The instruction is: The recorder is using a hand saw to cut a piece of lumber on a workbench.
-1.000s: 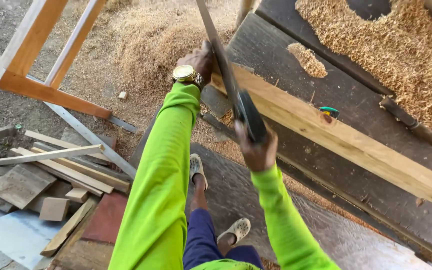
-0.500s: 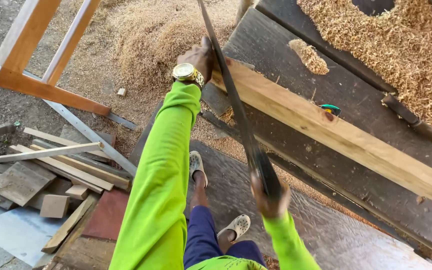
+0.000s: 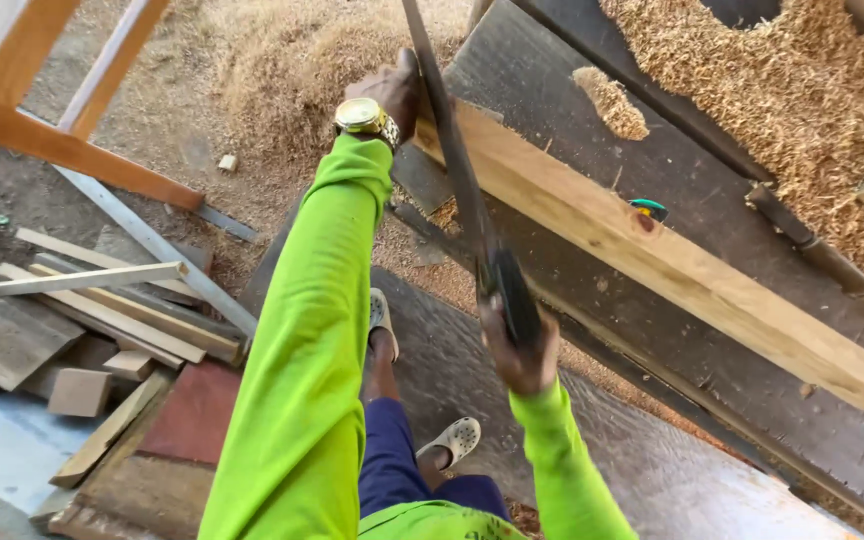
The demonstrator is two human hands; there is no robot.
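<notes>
A: Since half a second ago, right hand (image 3: 518,352) up slightly, handsaw (image 3: 467,190) pushed forward again.

B: Right hand clenched round the handle; left hand (image 3: 399,92) pressed on the pale beam (image 3: 652,250), flat on the dark table (image 3: 552,75). Long, straight strokes; beam kept pinned.
</notes>
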